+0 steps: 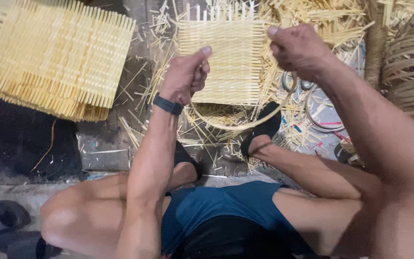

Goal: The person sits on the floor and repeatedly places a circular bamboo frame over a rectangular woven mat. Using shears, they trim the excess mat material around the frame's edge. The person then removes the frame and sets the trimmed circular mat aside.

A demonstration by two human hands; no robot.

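Observation:
A woven mat of pale bamboo slats (pixel 226 57) lies flat on the floor in front of me. My left hand (pixel 188 74), with a dark band on the wrist, is closed at the mat's left edge, thumb up, pinching a thin bamboo strip (pixel 238 125) that curves in a loop below the mat. My right hand (pixel 295 48) is closed at the mat's right edge, gripping the other end of that strip. My legs are folded under me, one foot in a black sandal (pixel 262 132) just below the mat.
A stack of finished woven mats (pixel 56 57) lies at the upper left. Loose bamboo slivers (pixel 312 19) litter the floor. Coiled bamboo strips (pixel 410 62) sit at the right. Scissors (pixel 295 81) lie by my right hand. Black sandals (pixel 10 230) rest at the lower left.

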